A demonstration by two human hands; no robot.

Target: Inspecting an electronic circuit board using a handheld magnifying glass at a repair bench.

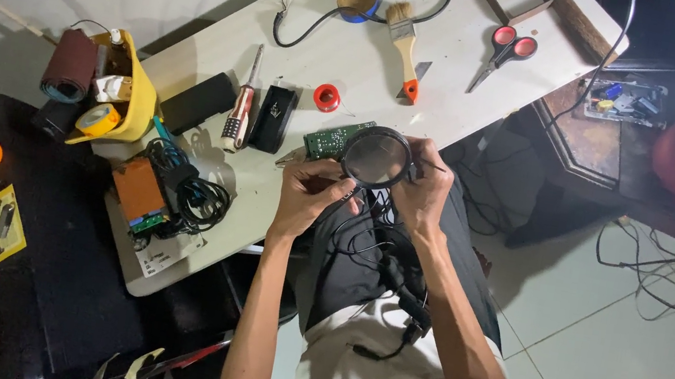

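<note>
From the head camera, both hands meet over the near edge of the white bench (pixel 465 83). The right hand (pixel 427 188) is closed around the rim of a round black magnifying glass (pixel 377 158), fingers curled over its far side. The left hand (pixel 309 196) touches the lens rim from below, thumb and fingers pinched at its lower edge; what else it pinches is hidden. A green circuit board (pixel 333 137) lies on the bench just behind the lens, partly covered by it. Black cables (pixel 385 261) trail down over the person's lap. Farther along the bench lie a small red tape roll (pixel 326 97), a screwdriver (pixel 241 109), a black box (pixel 274 119), a paintbrush (pixel 404 45) and red-handled scissors (pixel 503 55).
</note>
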